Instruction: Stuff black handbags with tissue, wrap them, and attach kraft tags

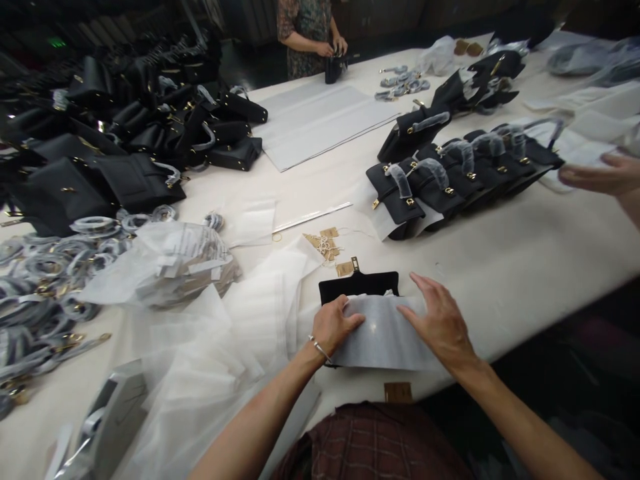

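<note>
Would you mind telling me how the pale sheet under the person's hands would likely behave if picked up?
It would probably be floppy and light: the pale sheet bends over the black handbag under the left hand and right hand. Its glossy surface looks a little slippery, so it may slide off the bag if released.

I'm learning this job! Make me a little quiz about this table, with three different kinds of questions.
1. True or false: the left hand wears a thin silver bracelet.
2. What lies under the translucent white foam sheet that the right hand presses? A) a brown paper tag B) a black leather handbag C) a roll of tape
3. Fill in: the person across the white table holds a small black ____.

Key: 1 true; 2 B; 3 handbag
</note>
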`<state>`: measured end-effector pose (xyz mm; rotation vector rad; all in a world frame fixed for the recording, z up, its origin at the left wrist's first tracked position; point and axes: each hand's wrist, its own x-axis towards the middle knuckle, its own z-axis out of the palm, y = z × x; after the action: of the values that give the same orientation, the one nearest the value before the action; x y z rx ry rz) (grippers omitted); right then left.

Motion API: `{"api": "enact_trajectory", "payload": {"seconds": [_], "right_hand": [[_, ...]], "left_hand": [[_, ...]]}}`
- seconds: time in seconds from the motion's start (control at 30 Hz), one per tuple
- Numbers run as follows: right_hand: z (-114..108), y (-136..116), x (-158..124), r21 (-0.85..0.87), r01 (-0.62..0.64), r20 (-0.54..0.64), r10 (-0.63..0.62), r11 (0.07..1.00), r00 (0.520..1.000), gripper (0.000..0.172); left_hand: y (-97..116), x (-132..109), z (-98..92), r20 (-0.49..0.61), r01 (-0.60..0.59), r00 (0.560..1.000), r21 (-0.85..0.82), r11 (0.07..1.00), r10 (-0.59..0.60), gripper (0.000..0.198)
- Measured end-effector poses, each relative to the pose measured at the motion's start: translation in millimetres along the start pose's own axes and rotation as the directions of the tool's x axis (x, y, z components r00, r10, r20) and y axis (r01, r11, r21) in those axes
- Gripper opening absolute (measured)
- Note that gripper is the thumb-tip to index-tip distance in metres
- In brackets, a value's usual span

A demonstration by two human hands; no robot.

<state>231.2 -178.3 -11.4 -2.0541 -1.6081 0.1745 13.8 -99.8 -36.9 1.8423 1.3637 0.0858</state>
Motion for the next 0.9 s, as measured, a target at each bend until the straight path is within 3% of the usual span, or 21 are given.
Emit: {"api": "enact_trajectory", "payload": {"seconds": [0.07,0.13,0.23,0.37,0.47,0.53,0.57,0.63,0.7,0.77,0.9], "right_hand": [[-4,-16,-6,-0.014,0.244,-0.100,-0.244,0.970,0.965,0.034],[0,-29,-11,0.094,0.386,-0.047,-0.383,0.918,0.923,0.016],[17,-36,-19,0.262,0.361,0.062,-0.389,0.895,0.919,0.010],[37,-27,-23,0.337,0.262,0.089,-0.308,0.904,0.947,0.010],[41,-20,-23,0.363,0.264,0.091,-0.316,0.894,0.944,0.009],[41,-18,-24,0.372,0.267,0.080,-0.317,0.889,0.945,0.009],[42,-17,-24,0.375,0.268,0.069,-0.315,0.887,0.947,0.009],[44,-16,-26,0.376,0.271,0.049,-0.311,0.886,0.949,0.009],[45,-16,-27,0.374,0.267,0.046,-0.305,0.888,0.951,0.010],[46,-15,-29,0.373,0.256,0.062,-0.299,0.892,0.952,0.010],[45,-13,-30,0.386,0.246,0.086,-0.301,0.889,0.950,0.012]], "left_hand": [[1,-1,0.2,-0.004,-0.005,1.000,-0.001,1.000,0.005,0.024],[2,-1,0.5,-0.007,-0.009,1.000,-0.006,1.000,0.008,0.024],[1,-1,0.5,-0.016,-0.003,1.000,-0.009,1.000,0.003,0.023],[-10,1,-7.5,-0.007,0.003,1.000,-0.072,0.997,-0.004,0.020],[-20,-6,-19.4,-0.239,-0.092,0.969,-0.118,0.989,0.061,0.024],[-20,-17,-23.7,-0.435,-0.234,0.880,-0.043,0.971,0.192,0.023],[-18,-24,-23.0,-0.469,-0.307,0.839,0.011,0.952,0.276,0.018],[-11,-38,-14.5,-0.394,-0.441,0.806,0.098,0.892,0.442,0.010],[-4,-48,0.9,-0.227,-0.534,0.804,0.128,0.836,0.549,0.012],[-1,-52,17.0,-0.119,-0.562,0.811,0.116,0.819,0.573,0.014],[-1,-48,29.7,-0.113,-0.490,0.864,0.036,0.871,0.491,0.012]]}}
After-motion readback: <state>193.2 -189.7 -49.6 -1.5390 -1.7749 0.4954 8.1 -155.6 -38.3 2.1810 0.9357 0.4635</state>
